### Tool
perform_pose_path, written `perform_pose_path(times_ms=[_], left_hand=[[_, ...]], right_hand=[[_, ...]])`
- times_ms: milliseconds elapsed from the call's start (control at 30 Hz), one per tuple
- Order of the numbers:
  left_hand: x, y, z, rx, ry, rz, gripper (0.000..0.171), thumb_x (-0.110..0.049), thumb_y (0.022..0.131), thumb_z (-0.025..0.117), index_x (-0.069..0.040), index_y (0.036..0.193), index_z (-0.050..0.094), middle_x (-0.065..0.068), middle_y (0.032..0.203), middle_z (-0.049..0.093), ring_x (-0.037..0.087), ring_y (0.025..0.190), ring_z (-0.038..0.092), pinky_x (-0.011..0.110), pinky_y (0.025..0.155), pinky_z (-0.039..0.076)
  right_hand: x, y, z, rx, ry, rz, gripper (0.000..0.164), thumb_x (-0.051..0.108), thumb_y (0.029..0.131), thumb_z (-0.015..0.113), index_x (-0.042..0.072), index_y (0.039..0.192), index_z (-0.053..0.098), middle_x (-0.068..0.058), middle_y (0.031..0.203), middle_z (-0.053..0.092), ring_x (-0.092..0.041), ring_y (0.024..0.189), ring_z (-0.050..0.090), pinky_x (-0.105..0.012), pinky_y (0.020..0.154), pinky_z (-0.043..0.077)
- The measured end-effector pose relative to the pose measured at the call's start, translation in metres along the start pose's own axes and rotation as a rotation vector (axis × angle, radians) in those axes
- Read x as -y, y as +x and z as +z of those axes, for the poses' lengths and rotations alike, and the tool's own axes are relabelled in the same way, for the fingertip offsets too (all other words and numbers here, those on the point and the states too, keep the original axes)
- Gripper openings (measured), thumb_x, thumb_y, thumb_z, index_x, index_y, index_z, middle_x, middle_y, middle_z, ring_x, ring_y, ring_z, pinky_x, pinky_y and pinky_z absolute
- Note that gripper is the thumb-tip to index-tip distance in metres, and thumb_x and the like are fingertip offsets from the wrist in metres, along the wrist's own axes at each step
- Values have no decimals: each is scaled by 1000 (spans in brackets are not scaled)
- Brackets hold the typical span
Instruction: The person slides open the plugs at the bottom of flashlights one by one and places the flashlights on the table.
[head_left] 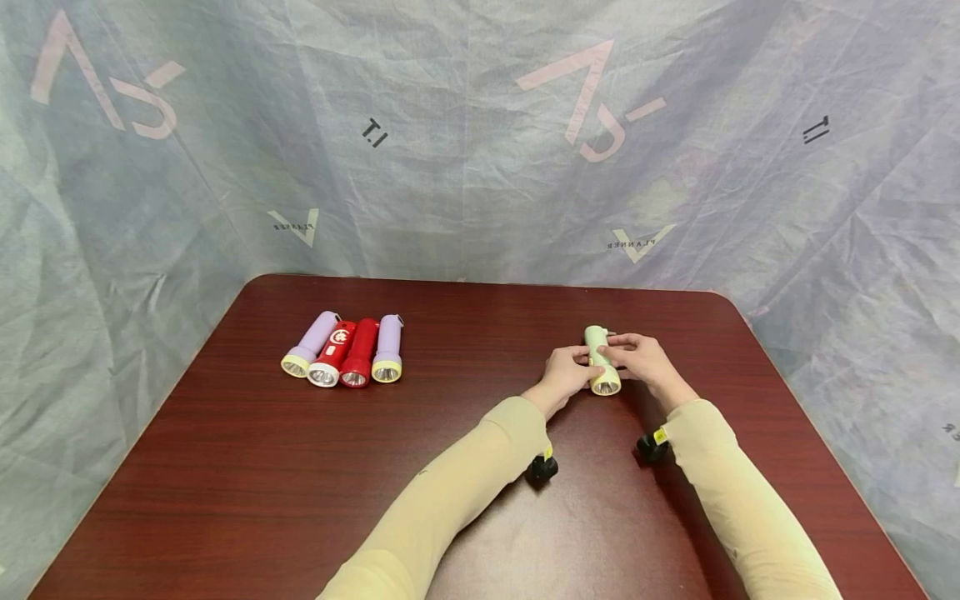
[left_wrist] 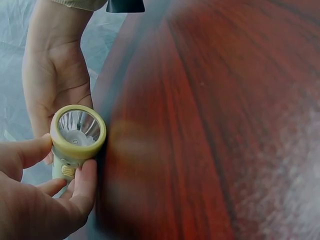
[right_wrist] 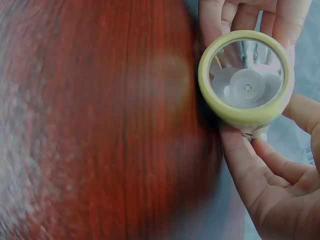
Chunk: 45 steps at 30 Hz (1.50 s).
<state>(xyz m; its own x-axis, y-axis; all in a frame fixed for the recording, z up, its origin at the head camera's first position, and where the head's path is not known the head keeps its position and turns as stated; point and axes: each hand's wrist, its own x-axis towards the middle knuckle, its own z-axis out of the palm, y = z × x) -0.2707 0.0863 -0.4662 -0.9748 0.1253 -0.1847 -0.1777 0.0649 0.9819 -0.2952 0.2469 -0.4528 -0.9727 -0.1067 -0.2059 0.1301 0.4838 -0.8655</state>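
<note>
Green torch [head_left: 596,347] is on/just over the desk [head_left: 300,483], far half, R of centre (can't tell if touching), lens [right_wrist: 247,75] facing the near side, w/ both grips clamped on it: L grip [head_left: 564,377] pinching one side, R grip [head_left: 643,360] the other. Prob. light, stiff plastic, smooth enough to slip or roll a bit; lens looks the most fragile part, so best kept untouched, & switch [left_wrist: 68,171] could get pressed by accident. Best hold is prob. mid-barrel [head_left: 596,338], behind the wider yellow rim [right_wrist: 240,115], which should limit fwd sliding.
</note>
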Motion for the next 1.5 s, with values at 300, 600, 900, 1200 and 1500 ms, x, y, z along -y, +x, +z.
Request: perform_pose_path(times_ms=[300,600,900,1200,1500], left_hand=[[-1,1,4,-3,7,-3,41,-6,82,73,-3,121,62,8,101,65,15,81,65,30,67,58],[-4,-1,1,20,63,5,50,-12,80,76,-4,126,58,12,112,63,16,85,65,30,69,57],[-18,-7,-5,67,116,5,54,-12,78,77,-4,128,57,13,113,63,17,82,65,36,73,58],[-46,-17,-36,126,292,39,60,-20,81,76,-9,134,52,14,122,60,27,97,63,41,80,55],[-76,-30,-75,187,492,96,66,-27,82,74,-14,140,44,9,127,56,23,112,55,33,82,52]], right_hand=[[17,-11,-1,-4,21,37,55,26,93,60,-9,133,44,-22,117,55,-5,77,59,-24,69,56],[5,-5,-7,-21,-16,32,60,39,90,62,-2,131,48,-19,114,58,-8,78,61,-27,72,57],[14,-12,-15,-18,-29,36,55,32,93,60,-3,133,47,-26,125,54,-14,83,64,-36,79,57],[47,-23,-17,-34,-131,-49,51,28,93,60,-4,132,47,-28,126,54,-39,109,58,-44,86,54],[90,-31,-1,69,-107,-66,55,30,93,60,-1,135,44,-25,131,50,-40,115,54,-46,88,53]])
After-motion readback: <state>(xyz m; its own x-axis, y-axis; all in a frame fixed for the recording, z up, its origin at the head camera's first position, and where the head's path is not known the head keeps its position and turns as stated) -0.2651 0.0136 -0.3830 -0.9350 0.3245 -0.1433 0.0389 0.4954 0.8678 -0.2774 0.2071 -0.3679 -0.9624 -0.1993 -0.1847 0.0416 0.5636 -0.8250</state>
